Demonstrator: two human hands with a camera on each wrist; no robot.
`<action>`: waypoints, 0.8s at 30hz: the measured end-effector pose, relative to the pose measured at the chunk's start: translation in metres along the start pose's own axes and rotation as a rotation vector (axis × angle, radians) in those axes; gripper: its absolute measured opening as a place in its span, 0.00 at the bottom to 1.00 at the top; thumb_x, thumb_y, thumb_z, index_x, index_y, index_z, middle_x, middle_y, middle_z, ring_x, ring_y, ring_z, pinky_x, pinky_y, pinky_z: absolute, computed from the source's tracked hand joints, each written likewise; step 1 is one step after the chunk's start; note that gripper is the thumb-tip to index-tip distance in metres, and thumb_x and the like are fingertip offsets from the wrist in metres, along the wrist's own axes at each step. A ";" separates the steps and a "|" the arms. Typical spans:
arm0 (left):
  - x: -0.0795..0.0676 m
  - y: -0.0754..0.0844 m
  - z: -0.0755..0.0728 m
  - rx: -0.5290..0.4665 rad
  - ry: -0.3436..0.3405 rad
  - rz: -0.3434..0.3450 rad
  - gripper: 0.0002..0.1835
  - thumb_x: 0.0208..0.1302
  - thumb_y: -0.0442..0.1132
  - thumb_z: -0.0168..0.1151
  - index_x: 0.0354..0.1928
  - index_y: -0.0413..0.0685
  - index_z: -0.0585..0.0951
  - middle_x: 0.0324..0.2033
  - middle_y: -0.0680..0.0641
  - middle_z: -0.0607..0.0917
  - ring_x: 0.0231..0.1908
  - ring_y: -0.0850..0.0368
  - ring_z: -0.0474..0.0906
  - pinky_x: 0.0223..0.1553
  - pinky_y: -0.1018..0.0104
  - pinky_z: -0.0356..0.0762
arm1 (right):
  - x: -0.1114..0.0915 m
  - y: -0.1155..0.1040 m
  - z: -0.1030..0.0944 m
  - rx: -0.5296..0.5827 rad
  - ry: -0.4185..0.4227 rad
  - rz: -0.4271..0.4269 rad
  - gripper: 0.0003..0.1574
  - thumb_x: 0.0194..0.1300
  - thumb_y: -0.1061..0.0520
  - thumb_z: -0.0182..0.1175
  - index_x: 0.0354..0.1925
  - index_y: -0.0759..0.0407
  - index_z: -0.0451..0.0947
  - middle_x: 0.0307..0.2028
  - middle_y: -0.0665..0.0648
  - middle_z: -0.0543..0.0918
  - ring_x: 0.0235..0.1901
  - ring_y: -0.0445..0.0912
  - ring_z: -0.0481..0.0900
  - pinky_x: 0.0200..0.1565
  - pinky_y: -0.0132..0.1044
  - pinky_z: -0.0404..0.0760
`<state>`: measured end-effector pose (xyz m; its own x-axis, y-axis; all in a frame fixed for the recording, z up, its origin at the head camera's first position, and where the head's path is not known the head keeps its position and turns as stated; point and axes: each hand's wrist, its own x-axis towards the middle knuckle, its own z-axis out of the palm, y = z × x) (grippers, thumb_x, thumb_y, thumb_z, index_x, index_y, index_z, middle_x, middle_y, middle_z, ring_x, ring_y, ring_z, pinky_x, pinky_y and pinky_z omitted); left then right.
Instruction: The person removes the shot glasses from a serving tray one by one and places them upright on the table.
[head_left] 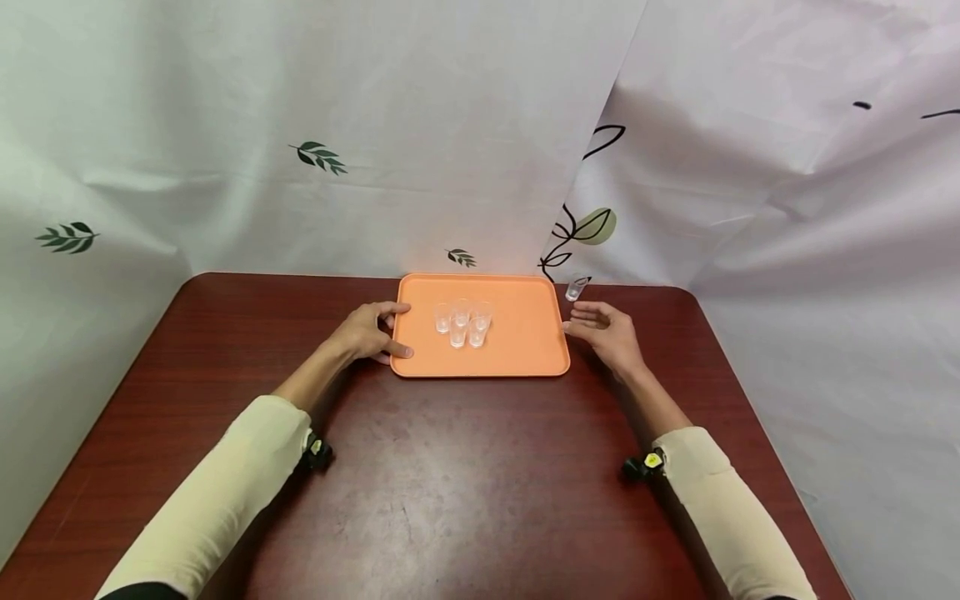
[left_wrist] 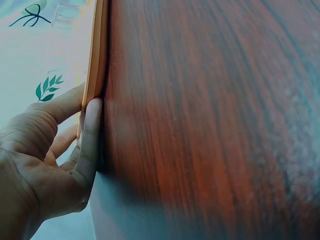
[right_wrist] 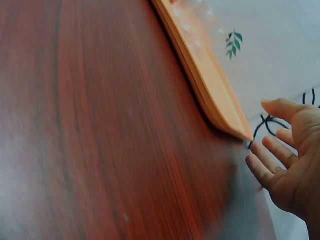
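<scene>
An orange tray (head_left: 517, 333) lies on the far part of the table, with several small clear glasses (head_left: 458, 333) grouped left of its middle. At the tray's left end my left hand (head_left: 363, 333) pinches the rim, thumb over the edge and other fingers along and below it; the left wrist view shows this hand (left_wrist: 55, 150) closely. Beside the right end is my right hand (head_left: 611, 337), its fingers loosely bent and holding nothing. In the right wrist view that hand (right_wrist: 295, 160) appears just off the tray corner. One more clear glass (head_left: 574, 289) stands on the table beyond the right hand.
The dark red-brown wooden table (head_left: 465, 483) stretches from the tray to the near side. A pale curtain (head_left: 360, 100) with leaf prints hangs right behind the table's far edge and along both sides.
</scene>
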<state>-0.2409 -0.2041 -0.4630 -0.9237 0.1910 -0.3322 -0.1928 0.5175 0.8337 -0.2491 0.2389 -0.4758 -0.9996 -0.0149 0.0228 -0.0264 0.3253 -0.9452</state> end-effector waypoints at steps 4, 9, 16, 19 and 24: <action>0.001 -0.001 0.000 -0.002 -0.004 0.000 0.53 0.60 0.29 0.87 0.86 0.47 0.70 0.52 0.42 0.70 0.37 0.54 0.80 0.35 0.62 0.95 | -0.005 -0.006 0.009 0.048 -0.023 -0.027 0.36 0.70 0.63 0.79 0.71 0.73 0.80 0.65 0.77 0.86 0.47 0.28 0.89 0.51 0.20 0.89; 0.001 0.000 -0.001 -0.005 -0.010 -0.002 0.54 0.60 0.29 0.87 0.87 0.46 0.70 0.52 0.42 0.70 0.37 0.55 0.79 0.36 0.62 0.96 | -0.011 -0.012 0.022 0.086 -0.055 -0.034 0.36 0.70 0.64 0.79 0.70 0.75 0.80 0.64 0.79 0.86 0.46 0.29 0.90 0.52 0.22 0.90; -0.001 0.001 -0.001 0.002 -0.017 -0.004 0.54 0.61 0.29 0.87 0.87 0.46 0.69 0.52 0.42 0.70 0.36 0.54 0.80 0.35 0.62 0.95 | -0.016 -0.020 0.038 0.167 -0.130 0.022 0.37 0.71 0.64 0.78 0.72 0.74 0.79 0.66 0.78 0.85 0.48 0.33 0.92 0.54 0.27 0.92; -0.001 0.001 0.000 0.002 -0.017 -0.001 0.54 0.61 0.29 0.87 0.87 0.46 0.69 0.53 0.41 0.70 0.37 0.54 0.80 0.35 0.62 0.95 | -0.017 -0.023 0.045 0.179 -0.142 0.030 0.35 0.70 0.64 0.79 0.71 0.73 0.81 0.66 0.76 0.86 0.49 0.34 0.92 0.54 0.27 0.93; 0.002 0.000 0.000 -0.004 -0.014 0.000 0.54 0.61 0.29 0.87 0.87 0.47 0.70 0.53 0.41 0.70 0.37 0.55 0.81 0.36 0.62 0.96 | -0.018 -0.026 0.062 0.190 -0.156 0.025 0.32 0.69 0.65 0.80 0.68 0.72 0.83 0.63 0.74 0.88 0.49 0.35 0.92 0.54 0.28 0.93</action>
<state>-0.2430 -0.2041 -0.4635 -0.9191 0.2028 -0.3379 -0.1936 0.5144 0.8354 -0.2299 0.1726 -0.4719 -0.9864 -0.1601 -0.0379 0.0147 0.1435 -0.9895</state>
